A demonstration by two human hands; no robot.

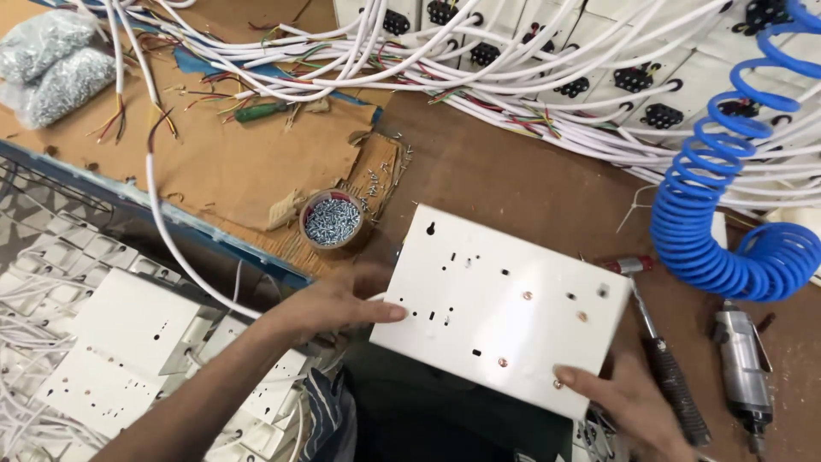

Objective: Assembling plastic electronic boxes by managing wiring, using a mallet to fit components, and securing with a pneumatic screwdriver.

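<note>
Both hands gripped a white board (500,308) above the table's (530,184) near edge. The left hand (329,301) pinched its left edge, fingers underneath hidden. The right hand (629,402) clasped the lower right corner, partly cut off by the frame. A screwdriver (667,359) lay beside it.

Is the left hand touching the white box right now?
Touching. The head view shows the left hand with its thumb lying flat on the top face of the white box, near its left edge.
</note>
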